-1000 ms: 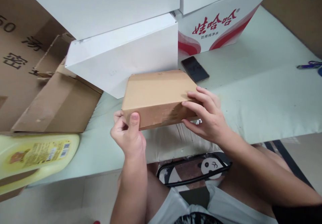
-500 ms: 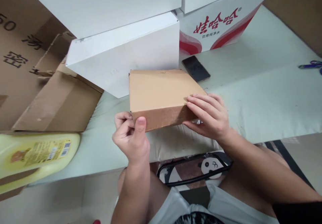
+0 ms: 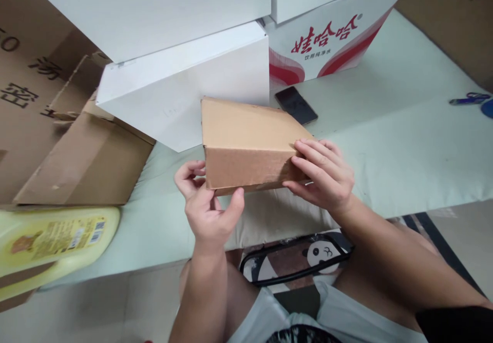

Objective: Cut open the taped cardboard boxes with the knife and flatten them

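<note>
A flat brown cardboard box (image 3: pixel 250 125) is held up between my two hands above the pale green cloth, its near side tilted toward me. My left hand (image 3: pixel 210 207) supports the near left corner from below, with the thumb under the bottom edge and the other fingers curled at the left side. My right hand (image 3: pixel 325 176) grips the near right corner, fingertips on the top and front edge, thumb lower down. The box's underside and far side are hidden. Just beyond its right rear edge lies a dark smartphone (image 3: pixel 296 105).
White cartons (image 3: pixel 185 86) stand behind, one with red lettering (image 3: pixel 325 37). On the left are brown cardboard boxes (image 3: pixel 88 163) and a yellow jug (image 3: pixel 65 235). Blue scissors (image 3: pixel 470 99) lie at the far right of the green cloth (image 3: pixel 404 168). A panda-print item (image 3: pixel 296 261) is below the edge.
The box has tipped so more of its front side shows. My left thumb has moved from the front face to beneath the lower edge. My right hand keeps its grip.
</note>
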`<state>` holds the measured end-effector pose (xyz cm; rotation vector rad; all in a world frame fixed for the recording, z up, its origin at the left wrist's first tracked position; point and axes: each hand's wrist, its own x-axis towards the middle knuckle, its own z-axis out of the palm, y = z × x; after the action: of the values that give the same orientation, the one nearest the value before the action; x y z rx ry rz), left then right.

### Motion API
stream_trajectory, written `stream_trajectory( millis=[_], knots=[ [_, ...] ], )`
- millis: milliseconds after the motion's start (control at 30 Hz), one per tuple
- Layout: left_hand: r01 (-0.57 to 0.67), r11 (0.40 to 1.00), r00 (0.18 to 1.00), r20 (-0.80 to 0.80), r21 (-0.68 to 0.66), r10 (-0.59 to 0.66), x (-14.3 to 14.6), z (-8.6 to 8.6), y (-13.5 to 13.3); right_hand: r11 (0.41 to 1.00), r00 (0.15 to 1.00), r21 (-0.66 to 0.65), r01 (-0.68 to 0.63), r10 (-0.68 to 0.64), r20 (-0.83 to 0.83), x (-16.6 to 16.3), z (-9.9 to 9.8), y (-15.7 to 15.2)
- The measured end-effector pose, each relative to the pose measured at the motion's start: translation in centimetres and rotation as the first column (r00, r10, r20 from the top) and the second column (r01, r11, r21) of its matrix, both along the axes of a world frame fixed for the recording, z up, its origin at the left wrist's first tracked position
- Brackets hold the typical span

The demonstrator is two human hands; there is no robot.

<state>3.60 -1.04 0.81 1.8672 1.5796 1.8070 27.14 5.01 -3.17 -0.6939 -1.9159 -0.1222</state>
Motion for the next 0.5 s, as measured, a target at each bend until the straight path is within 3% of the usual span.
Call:
stream_trajectory(
  millis=[100, 167, 300, 500],
  knots=[
    [0.012, 0.997, 0.997, 0.071, -0.078, -0.007, 0.0, 0.1, -0.1, 0.998, 1.0, -0.065, 0.021, -0.019, 0.018, -0.1, 0.0, -0.2],
    [-0.006, 0.996, 0.984, 0.177, -0.087, 0.021, 0.3, 0.1, -0.2, 0.992, 0.994, -0.069, 0.108, -0.106, 0.037, -0.4, 0.3, -0.6],
    [-0.113, 0.991, 0.873, 0.47, -0.075, 0.135, 1.3, 0.0, 0.1, 0.948, 0.948, -0.037, 0.315, -0.313, 0.055, -1.4, 1.3, -1.6],
    [-0.114, 0.987, 0.681, 0.714, -0.116, 0.163, 1.6, 0.6, 0.5, 0.973, 0.974, -0.078, 0.217, -0.221, -0.045, -1.7, 2.0, -2.0]
  ],
)
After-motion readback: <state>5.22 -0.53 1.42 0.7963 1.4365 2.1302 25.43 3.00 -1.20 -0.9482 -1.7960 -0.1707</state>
